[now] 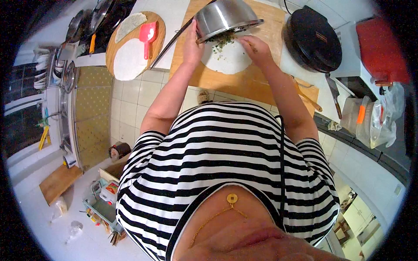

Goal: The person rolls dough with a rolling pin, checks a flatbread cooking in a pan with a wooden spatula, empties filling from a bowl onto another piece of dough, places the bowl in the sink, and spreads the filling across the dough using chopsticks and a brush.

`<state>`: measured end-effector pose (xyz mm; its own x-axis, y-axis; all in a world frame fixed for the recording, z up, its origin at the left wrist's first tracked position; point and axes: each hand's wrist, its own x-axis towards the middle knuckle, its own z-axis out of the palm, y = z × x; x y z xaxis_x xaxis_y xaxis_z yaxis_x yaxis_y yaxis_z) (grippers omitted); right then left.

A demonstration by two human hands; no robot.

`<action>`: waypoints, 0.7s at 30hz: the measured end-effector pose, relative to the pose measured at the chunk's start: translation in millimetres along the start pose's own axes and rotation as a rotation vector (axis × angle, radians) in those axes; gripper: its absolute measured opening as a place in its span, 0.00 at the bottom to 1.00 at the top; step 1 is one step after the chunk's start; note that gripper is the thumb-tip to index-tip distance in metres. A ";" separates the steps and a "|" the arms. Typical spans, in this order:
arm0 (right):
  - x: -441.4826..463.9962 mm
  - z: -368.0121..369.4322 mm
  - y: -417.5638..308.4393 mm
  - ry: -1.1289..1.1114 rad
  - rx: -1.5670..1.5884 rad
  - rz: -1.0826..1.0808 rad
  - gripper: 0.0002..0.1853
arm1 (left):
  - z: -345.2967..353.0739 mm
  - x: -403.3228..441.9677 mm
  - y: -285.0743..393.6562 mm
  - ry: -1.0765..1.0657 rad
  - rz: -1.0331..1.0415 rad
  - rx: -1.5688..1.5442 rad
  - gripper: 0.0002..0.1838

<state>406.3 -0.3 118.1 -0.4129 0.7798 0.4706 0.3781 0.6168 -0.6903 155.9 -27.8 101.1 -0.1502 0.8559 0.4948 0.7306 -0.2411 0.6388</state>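
My left hand [193, 48] is wrapped round the side of a stainless steel bowl [226, 18], which is tipped with its mouth facing down and towards me. Chopped green filling [224, 40] lies below its rim, on a round white dough sheet [224, 61]. That sheet rests on a wooden board [185, 71]. Over the sheet's right edge, just under the rim, my right hand [257, 50] has its fingers curled together; whatever they may hold is hidden. A long dark rod [172, 44] slants beside my left hand.
At left, a round wooden board [160, 32] bears a folded dough piece [130, 25], another dough sheet [129, 61] and a pink scoop [148, 35]. A black round electric griddle [312, 39] stands at right, near a knife [333, 93] and a wooden-handled utensil [307, 98].
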 end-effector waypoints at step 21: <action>-28.4 -4.7 -2.1 -0.160 -0.006 0.007 0.15 | -5.9 18.6 1.8 0.070 0.071 0.131 0.45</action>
<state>421.1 -23.3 108.7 -0.5365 0.7576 0.3717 0.3861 0.6120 -0.6902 150.5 -15.0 115.0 -0.1381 0.8037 0.5788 0.8211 -0.2339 0.5206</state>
